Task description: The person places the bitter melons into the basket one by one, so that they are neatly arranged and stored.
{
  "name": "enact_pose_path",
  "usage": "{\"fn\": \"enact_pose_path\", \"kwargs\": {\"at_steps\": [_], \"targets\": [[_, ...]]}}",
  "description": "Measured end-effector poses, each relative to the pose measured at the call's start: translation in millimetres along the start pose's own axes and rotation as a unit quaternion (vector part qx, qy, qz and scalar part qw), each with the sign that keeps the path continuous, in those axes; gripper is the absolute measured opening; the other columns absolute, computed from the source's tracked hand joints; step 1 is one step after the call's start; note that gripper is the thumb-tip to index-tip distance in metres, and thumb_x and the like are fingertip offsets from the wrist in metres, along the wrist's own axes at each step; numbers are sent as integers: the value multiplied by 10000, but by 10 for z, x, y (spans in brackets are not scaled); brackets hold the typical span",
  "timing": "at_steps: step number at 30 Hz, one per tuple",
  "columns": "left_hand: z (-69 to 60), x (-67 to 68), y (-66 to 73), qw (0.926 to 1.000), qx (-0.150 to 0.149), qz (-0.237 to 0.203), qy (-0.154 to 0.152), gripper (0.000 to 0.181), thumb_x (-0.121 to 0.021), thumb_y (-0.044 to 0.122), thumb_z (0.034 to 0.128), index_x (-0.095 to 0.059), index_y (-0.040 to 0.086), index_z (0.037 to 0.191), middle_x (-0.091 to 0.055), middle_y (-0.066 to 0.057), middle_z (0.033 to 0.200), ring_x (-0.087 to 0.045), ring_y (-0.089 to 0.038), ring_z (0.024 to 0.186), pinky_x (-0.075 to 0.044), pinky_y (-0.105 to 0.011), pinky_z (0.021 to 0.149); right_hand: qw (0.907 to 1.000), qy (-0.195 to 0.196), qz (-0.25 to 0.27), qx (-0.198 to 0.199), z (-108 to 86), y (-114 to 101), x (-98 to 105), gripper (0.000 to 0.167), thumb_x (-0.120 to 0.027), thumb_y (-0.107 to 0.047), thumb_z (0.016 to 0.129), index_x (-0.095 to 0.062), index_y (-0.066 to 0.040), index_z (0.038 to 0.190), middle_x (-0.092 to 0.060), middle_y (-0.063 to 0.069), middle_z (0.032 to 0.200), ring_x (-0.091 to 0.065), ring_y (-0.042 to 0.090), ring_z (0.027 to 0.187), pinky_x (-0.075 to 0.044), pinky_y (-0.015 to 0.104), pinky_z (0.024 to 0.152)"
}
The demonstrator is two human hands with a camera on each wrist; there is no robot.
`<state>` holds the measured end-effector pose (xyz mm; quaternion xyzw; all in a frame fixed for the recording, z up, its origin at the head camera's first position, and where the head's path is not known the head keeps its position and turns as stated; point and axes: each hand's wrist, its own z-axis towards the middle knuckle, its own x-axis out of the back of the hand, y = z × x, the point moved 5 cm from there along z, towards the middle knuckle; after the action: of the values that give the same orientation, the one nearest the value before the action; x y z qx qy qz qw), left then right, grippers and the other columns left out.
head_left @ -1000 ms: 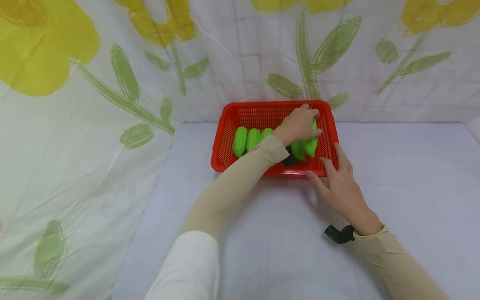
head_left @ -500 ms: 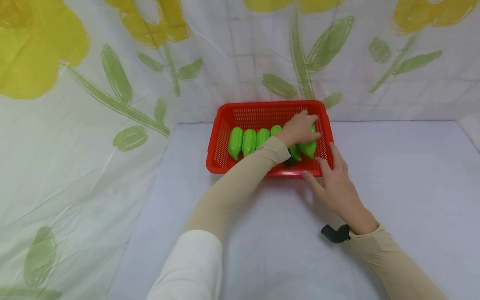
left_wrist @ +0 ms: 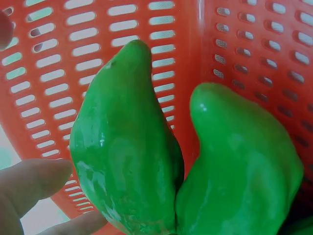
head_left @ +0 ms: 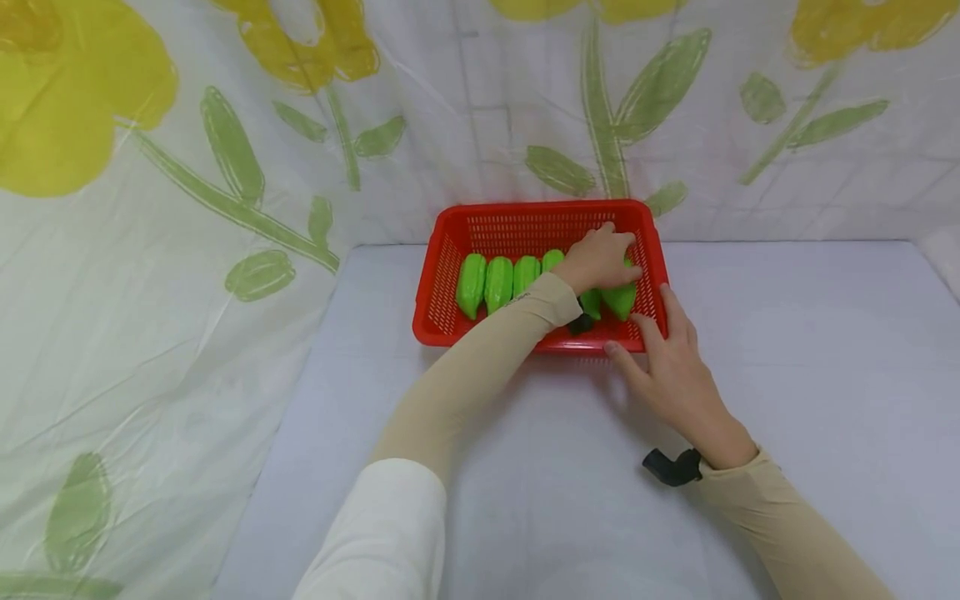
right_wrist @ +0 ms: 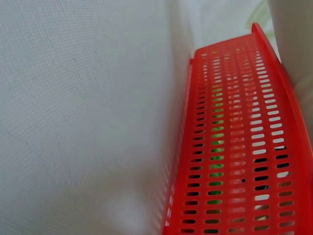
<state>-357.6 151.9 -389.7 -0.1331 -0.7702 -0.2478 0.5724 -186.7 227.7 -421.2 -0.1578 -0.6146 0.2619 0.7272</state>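
Observation:
A red plastic basket [head_left: 540,342] holds a row of glossy green pepper-shaped pieces [head_left: 471,283]. My left hand [head_left: 600,258] reaches into its right part, over the rightmost pieces, and partly hides them. Beside one green piece [left_wrist: 124,147] in the left wrist view, fingers [left_wrist: 36,181] lie spread, with at least one tip touching or very near it. A second green piece [left_wrist: 239,161] leans against the first. With thumb and fingers, my right hand [head_left: 678,371] holds the basket's front right corner. The right wrist view shows the basket's slotted wall [right_wrist: 234,147], with green behind the slots.
The basket stands at the back of a table with a white cover [head_left: 540,500], close to a hanging flower-printed sheet [head_left: 420,183]. A black wrist-worn piece [head_left: 671,467] sits at my right wrist. My left forearm [head_left: 465,392] crosses over the basket's front rim.
My left hand has set a green piece down at the right end of the row, and its fingers have eased off. My right hand keeps its place at the corner.

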Motion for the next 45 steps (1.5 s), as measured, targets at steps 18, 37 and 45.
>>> {"fn": "enact_pose_path", "kwargs": {"at_steps": [18,37,45], "targets": [[-14,7,-5,10000,20,68,7,570,-606,391,1035,-479,239,1570,-424,-63,1630,-445,-211,1474,-458,-379,1156,10000,-22,25,-36,12,11,-4,638,-628,-458,1008,-511,11,1426,-68,215,1727,-252,570,1467,-486,784,884],[-651,382,-217,9976,126,394,557,739,-489,681,1004,-377,293,1622,-336,-14,1686,-382,-230,1526,-516,-499,1090,10000,28,-39,28,0,-5,14,625,-625,-451,1012,-514,21,1406,-81,243,1717,-253,589,1462,-494,787,855],[-1158,488,-380,9948,212,463,880,780,-414,726,1006,-332,289,1646,-201,-46,1748,-181,-297,1617,-208,-524,1294,10000,65,-40,43,-7,-16,15,625,-623,-447,1016,-513,29,1407,-75,246,1717,-267,605,1444,-497,789,840]]}}
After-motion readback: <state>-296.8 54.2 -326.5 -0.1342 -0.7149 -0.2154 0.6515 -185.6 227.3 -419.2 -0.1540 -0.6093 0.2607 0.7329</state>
